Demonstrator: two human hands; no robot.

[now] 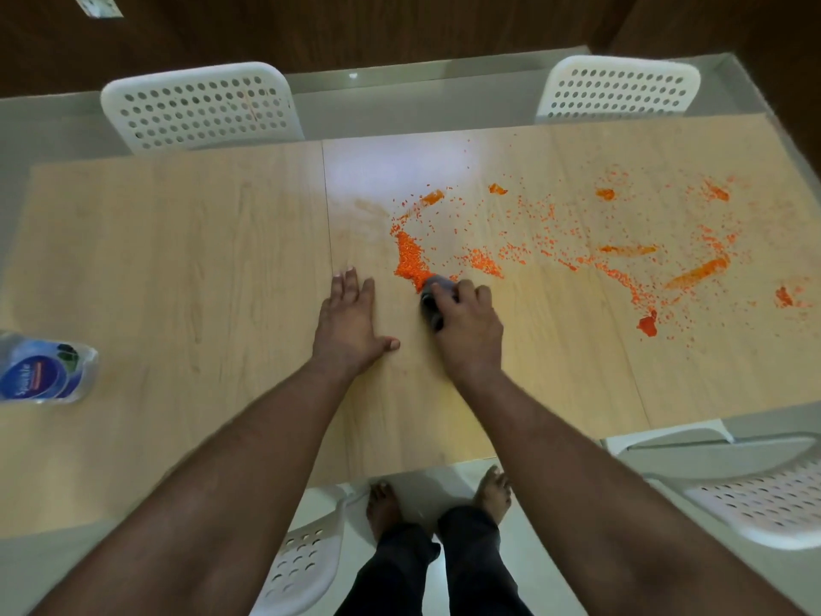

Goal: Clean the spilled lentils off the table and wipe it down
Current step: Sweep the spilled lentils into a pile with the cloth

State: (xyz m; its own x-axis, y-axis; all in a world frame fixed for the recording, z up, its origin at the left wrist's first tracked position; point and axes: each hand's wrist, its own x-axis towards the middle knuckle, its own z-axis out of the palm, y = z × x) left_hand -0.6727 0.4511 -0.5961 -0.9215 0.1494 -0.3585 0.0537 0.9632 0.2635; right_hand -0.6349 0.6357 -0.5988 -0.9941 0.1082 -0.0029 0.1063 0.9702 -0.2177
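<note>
1. Lentils [411, 260]: orange, loose, scattered over the right half of the table [177, 260], heaped just ahead of my right hand [466, 331].
2. Right fingers curled round a dark cloth [433, 304]; left hand [351, 322] flat, fingers straight.
3. Likely light and rolling; herd them, don't pinch.

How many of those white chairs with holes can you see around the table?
4: two white perforated plastic chairs at the far side, left and right; one at the near edge; one at near right. Others may be out of view.
</note>
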